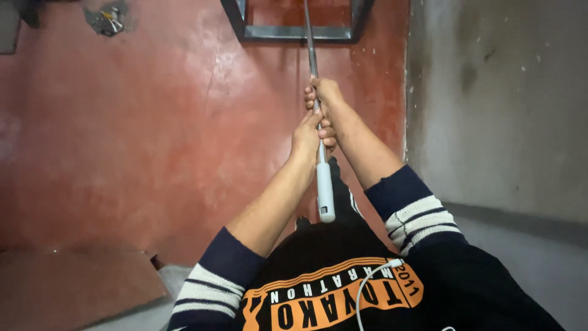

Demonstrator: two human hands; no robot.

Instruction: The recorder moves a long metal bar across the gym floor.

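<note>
1. I see the pole [319, 153] running straight away from me over the red floor [153, 141], its pale end cap nearest my chest.
2. Both hands clench it: right hand [326, 98] further out, left hand [306, 138] nearer (almost touching).

Red-painted floor [153, 135] across most of the view, worn and scuffed pale in patches. At twelve o'clock, dark metal frame [299, 32] standing on that floor. At eleven o'clock, ragged hole [108, 18] with loose wires inside. Along three o'clock, grey plastered wall [502, 104], stained and speckled. At seven o'clock, flat reddish-brown slab [73, 285] lying low beside a grey strip.
</note>
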